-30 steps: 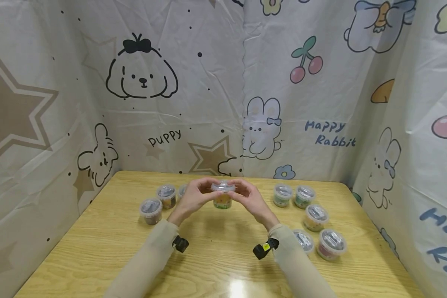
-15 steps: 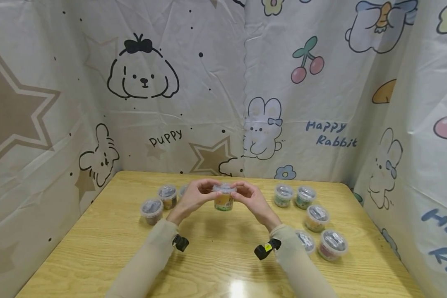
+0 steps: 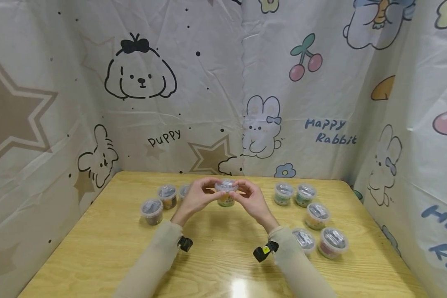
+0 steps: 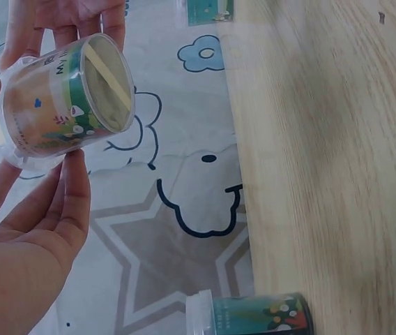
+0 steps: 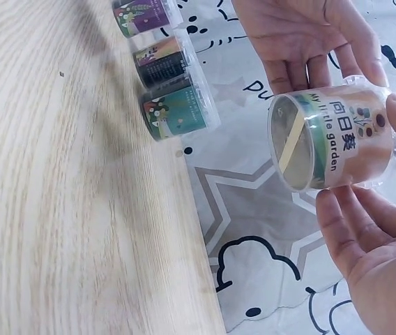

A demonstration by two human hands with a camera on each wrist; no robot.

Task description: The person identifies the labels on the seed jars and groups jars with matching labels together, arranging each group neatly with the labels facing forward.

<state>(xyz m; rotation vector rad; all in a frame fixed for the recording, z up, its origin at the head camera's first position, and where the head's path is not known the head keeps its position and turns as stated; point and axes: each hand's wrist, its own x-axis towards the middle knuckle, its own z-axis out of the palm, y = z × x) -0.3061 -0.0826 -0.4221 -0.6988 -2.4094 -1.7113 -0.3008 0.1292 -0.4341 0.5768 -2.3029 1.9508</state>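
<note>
Both hands hold one clear plastic tub (image 3: 226,201) over the far middle of the table, its lid side up. My left hand (image 3: 200,195) grips its left side, thumb at the front just under the lid. On the opposite side my right hand (image 3: 252,199) grips it the same way. The wrist views show an orange and green label reading "My little garden" round the tub (image 5: 355,139). Through the clear base of the tub (image 4: 107,87) a flat pale stick shows against greyish contents.
Left of the hands stand three lidded tubs, the nearest a brownish tub (image 3: 151,212). Several more line the right side, including a green-labelled tub (image 3: 283,194), an orange-labelled tub (image 3: 317,216) and a pink-labelled tub (image 3: 333,243). A printed cloth (image 3: 208,103) walls the wooden table (image 3: 208,256).
The tub tipped so more of its label showed half a second ago, and now it has tipped back and shifted slightly right. Both hands keep their grip.
</note>
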